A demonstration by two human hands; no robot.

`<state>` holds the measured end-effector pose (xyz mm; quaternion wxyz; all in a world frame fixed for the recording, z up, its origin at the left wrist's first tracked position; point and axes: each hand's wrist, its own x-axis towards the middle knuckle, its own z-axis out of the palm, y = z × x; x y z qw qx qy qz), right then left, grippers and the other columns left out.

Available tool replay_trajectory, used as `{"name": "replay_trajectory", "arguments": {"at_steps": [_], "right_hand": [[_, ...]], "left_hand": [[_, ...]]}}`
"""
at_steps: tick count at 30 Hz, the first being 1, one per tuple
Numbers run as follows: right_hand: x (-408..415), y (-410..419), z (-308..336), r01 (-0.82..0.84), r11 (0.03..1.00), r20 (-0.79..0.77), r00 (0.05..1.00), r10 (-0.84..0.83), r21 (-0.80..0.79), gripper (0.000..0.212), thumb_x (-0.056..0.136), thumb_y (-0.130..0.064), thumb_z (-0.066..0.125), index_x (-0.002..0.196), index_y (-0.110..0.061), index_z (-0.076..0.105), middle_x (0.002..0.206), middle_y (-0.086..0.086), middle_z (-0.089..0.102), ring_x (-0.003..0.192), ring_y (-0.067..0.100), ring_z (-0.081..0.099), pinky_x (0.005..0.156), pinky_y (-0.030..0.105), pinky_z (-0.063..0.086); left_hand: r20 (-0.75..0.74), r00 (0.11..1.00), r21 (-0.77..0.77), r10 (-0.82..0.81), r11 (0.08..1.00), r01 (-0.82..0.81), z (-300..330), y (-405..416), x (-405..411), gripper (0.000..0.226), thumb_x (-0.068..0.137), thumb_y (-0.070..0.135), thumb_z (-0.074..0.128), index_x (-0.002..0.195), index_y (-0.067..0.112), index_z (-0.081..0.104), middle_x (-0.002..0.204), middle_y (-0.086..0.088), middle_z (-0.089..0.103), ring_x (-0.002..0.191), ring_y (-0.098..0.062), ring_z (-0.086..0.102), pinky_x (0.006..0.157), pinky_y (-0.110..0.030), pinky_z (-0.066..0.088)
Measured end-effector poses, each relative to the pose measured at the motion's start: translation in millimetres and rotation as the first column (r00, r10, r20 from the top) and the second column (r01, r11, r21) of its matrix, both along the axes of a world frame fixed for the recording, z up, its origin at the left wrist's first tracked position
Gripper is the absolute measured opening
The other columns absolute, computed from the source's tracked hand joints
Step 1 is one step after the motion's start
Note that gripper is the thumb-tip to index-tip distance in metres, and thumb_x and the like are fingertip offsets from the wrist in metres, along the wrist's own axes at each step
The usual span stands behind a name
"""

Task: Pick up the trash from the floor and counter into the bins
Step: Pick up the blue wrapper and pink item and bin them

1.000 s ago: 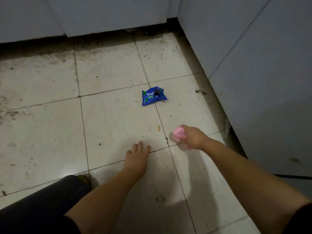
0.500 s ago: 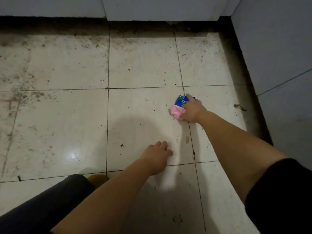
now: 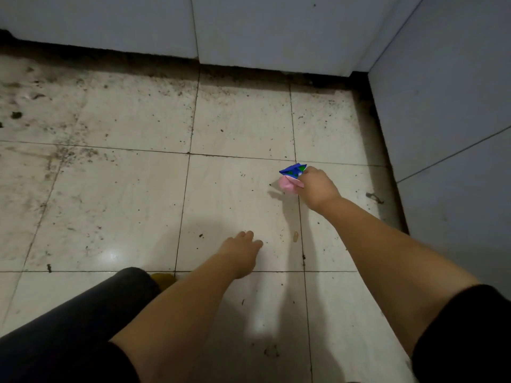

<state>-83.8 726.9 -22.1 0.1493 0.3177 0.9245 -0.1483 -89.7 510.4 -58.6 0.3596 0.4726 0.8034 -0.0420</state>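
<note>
Nearest us, at the bottom left of the frame, our dark trouser leg (image 3: 69, 327) is bent over the tiled floor (image 3: 110, 203). Just above it, at lower centre, our left hand (image 3: 240, 250) rests palm down on the tile, fingers loosely spread, holding nothing. Farther out, right of centre, our right hand (image 3: 318, 189) is closed around two pieces of trash: a pink crumpled piece (image 3: 286, 185) and a blue snack wrapper (image 3: 293, 170) pinched above it, both seemingly just off the floor. The wrapper's long axis runs roughly left to right, its free corner pointing to the left of the frame. With two slippery pieces in one fist, we judge either could slide out on the way to the bins. A small tan scrap (image 3: 295, 236) between our hands could be missed.
</note>
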Motion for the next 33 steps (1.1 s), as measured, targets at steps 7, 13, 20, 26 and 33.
{"name": "replay_trajectory", "arguments": {"at_steps": [7,13,20,26,33], "right_hand": [[-55,-102,59,-0.374,0.916,-0.072,0.920,0.386,0.146,0.034,0.097,-0.036,0.047,0.100,-0.005,0.060,0.105,0.009,0.058,0.111,0.026,0.047,0.072,0.036,0.046],[-99,-273,110,-0.678,0.729,-0.171,0.710,0.683,0.097,0.045,0.098,-0.045,0.044,0.111,-0.005,0.060,0.115,0.010,0.058,0.116,0.027,0.045,0.075,0.036,0.046],[-107,-503,159,-0.906,0.392,-0.315,0.330,0.890,0.159,0.043,0.097,-0.043,0.046,0.104,-0.005,0.065,0.114,0.010,0.058,0.113,0.030,0.049,0.073,0.036,0.042],[-48,-685,155,-0.983,0.130,-0.459,0.059,0.886,0.126,0.033,0.097,-0.033,0.048,0.105,-0.008,0.067,0.119,0.009,0.058,0.114,0.029,0.046,0.083,0.040,0.048],[52,-842,152,-0.977,-0.178,-0.697,-0.206,0.687,0.113,0.023,0.091,-0.022,0.058,0.104,-0.012,0.074,0.112,0.008,0.061,0.108,0.029,0.051,0.080,0.038,0.049]], "left_hand": [[-0.153,0.899,0.056,0.411,0.912,-0.407,64,-96,-29,0.044,0.092,0.010,0.040,0.137,0.012,0.039,0.133,-0.014,0.044,0.125,-0.031,0.041,0.097,-0.044,0.043],[-0.314,0.709,0.050,0.631,0.757,-0.652,139,-262,-28,0.046,0.094,0.013,0.041,0.139,0.013,0.038,0.135,-0.014,0.044,0.125,-0.031,0.042,0.097,-0.044,0.044],[-0.506,0.318,0.139,0.802,0.440,-0.887,222,-493,34,0.047,0.096,0.014,0.038,0.143,0.021,0.036,0.137,-0.011,0.046,0.125,-0.031,0.046,0.099,-0.044,0.047],[-0.519,0.131,0.155,0.845,0.244,-0.957,229,-630,139,0.043,0.098,0.021,0.038,0.141,0.019,0.038,0.133,-0.011,0.046,0.118,-0.032,0.048,0.087,-0.040,0.046],[-0.384,0.025,0.318,0.923,0.158,-0.935,165,-679,276,0.065,0.089,0.063,0.020,0.132,0.024,0.049,0.122,-0.004,0.058,0.108,-0.024,0.059,0.083,-0.037,0.052]]}}
